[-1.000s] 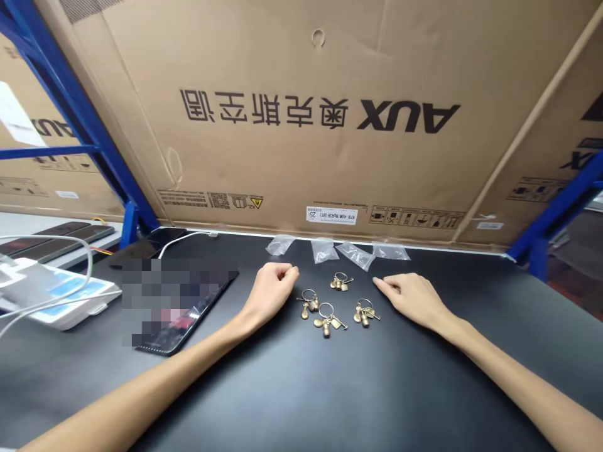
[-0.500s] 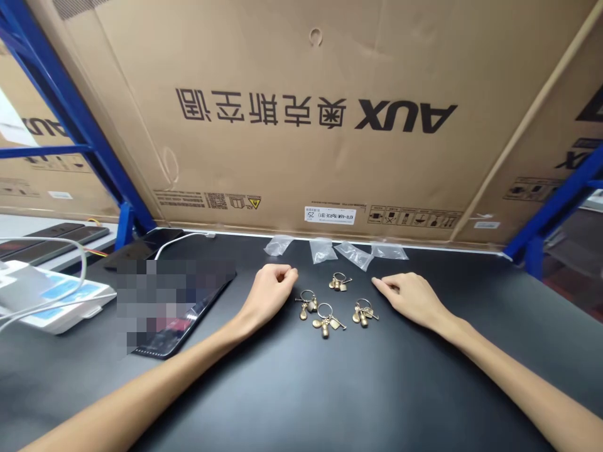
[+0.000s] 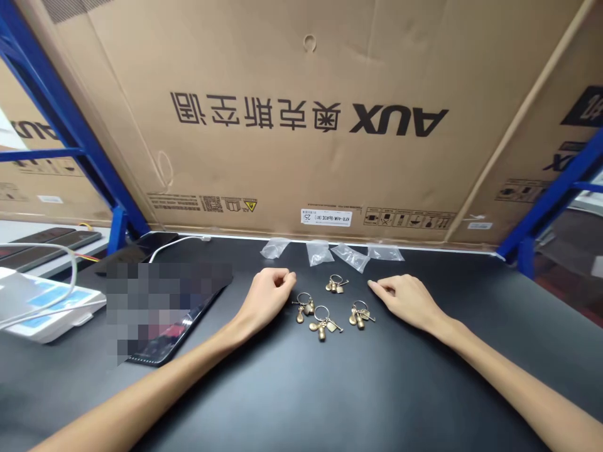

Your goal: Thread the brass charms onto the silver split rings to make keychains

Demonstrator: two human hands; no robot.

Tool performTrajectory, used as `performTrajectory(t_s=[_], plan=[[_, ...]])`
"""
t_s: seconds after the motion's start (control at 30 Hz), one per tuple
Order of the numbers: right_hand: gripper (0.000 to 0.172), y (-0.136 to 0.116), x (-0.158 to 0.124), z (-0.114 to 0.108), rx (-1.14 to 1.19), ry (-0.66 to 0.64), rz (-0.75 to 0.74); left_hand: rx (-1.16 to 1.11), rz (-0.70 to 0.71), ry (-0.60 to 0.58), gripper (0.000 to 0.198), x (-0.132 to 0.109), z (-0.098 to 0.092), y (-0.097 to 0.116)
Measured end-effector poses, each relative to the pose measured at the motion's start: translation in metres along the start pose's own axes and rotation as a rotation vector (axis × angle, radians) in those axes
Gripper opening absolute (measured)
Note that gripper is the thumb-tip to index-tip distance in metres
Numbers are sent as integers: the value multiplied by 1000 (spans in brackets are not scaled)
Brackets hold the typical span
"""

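Note:
Several brass-coloured key rings with small charms lie on the black table (image 3: 301, 389): one at the back (image 3: 336, 285), one at the left (image 3: 303, 307), one in the middle (image 3: 323, 321) and one at the right (image 3: 360, 314). My left hand (image 3: 266, 292) rests on the table just left of them, its fingers curled into a loose fist with nothing seen in it. My right hand (image 3: 404, 297) lies palm down just right of them, fingers loosely bent, holding nothing.
Several small clear plastic bags (image 3: 319, 252) lie in a row behind the rings, at the foot of a big cardboard box (image 3: 301, 119). A dark tablet (image 3: 160, 307) and a white device with cables (image 3: 42, 301) sit left. Blue rack posts (image 3: 70, 125) stand at both sides.
Neither hand has moved on the table; only the view has shifted slightly.

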State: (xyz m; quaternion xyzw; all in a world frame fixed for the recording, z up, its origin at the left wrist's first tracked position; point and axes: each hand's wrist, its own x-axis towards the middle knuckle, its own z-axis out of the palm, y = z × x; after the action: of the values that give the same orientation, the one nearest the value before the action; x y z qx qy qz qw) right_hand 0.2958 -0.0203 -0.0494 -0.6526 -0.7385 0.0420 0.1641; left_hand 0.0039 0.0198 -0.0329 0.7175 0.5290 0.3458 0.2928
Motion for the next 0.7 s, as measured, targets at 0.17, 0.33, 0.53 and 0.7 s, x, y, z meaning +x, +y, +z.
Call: performTrajectory(t_s=[0.17, 0.33, 0.53, 0.7], plan=[[58, 0, -1, 0, 3, -5, 2, 14, 1, -3, 34, 0, 1, -1], [57, 0, 0, -1, 3, -7, 5, 22, -1, -16, 35, 0, 1, 1], [58, 1, 0, 1, -15, -19, 0, 7, -9, -23, 36, -1, 1, 1], [58, -1, -1, 0, -17, -16, -10, 13, -8, -12, 37, -1, 0, 3]])
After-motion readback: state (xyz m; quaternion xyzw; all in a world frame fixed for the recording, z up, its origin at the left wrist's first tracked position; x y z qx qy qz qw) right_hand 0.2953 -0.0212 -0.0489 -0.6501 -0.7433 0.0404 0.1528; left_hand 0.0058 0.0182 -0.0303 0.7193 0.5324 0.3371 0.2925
